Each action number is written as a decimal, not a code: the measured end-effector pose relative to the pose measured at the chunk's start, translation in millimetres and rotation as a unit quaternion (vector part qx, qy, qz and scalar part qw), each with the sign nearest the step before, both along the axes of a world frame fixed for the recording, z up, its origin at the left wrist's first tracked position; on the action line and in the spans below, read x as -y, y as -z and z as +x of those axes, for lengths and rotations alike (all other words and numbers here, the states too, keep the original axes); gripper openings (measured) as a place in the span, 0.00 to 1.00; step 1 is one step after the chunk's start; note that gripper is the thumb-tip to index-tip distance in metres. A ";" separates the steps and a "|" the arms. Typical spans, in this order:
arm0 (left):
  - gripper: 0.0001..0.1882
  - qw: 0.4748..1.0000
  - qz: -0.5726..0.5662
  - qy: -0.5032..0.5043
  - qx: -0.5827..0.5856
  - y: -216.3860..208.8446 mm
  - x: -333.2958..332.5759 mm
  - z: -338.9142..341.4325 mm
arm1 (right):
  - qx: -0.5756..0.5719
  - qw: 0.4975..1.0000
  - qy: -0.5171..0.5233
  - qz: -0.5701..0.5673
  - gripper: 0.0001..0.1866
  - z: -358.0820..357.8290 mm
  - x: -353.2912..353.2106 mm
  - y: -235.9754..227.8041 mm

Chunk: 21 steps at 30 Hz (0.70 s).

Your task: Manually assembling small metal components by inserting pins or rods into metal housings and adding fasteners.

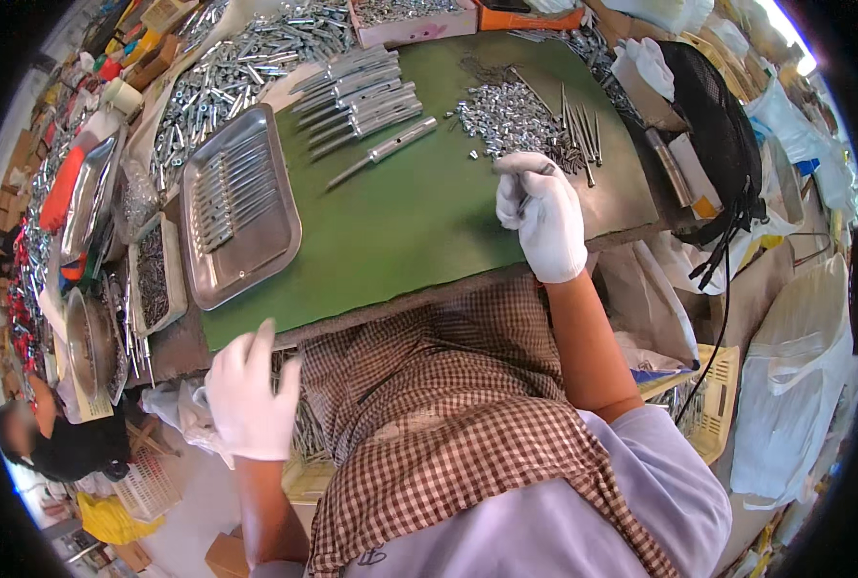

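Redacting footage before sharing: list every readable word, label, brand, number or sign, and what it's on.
None I can read.
Dark mark on the lavender shirt: not legible as text.
Pink carton: any print too small to read.
Metal tray, green mat: no print visible.
Background packaging: too small or blurred.

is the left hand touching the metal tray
No, the gloved left hand is apart from the metal tray, with part of the green mat showing between them.
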<state>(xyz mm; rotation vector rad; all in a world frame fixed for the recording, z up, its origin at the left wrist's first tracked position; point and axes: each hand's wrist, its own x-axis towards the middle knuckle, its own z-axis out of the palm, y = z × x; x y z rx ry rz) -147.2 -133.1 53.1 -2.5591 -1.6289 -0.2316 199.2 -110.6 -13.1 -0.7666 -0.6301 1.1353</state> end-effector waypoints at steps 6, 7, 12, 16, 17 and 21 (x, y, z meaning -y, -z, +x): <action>0.13 0.973 0.045 0.157 0.163 23.5 -101.4 132.4 | 0.134 0.985 0.004 -0.106 0.16 -7.5 8.6 -14.8; 0.12 0.972 0.060 0.153 0.166 34.6 -127.8 151.1 | 0.157 0.979 -0.002 -0.128 0.15 -11.1 10.9 -18.6; 0.13 0.992 0.002 0.099 0.077 55.1 -175.1 199.7 | 0.184 0.967 0.002 -0.179 0.14 -16.1 24.7 -24.8; 0.12 0.988 -0.010 0.128 0.081 57.7 -155.5 187.4 | 0.151 0.971 -0.007 -0.186 0.11 -6.8 39.5 -21.8; 0.12 0.982 -0.044 0.147 0.115 51.9 -147.1 179.3 | 0.166 0.968 -0.004 -0.188 0.12 -6.0 42.0 -22.6; 0.12 0.961 -0.115 0.221 0.117 30.9 -107.5 164.1 | 0.261 0.939 0.029 -0.223 0.16 -10.1 45.1 -27.2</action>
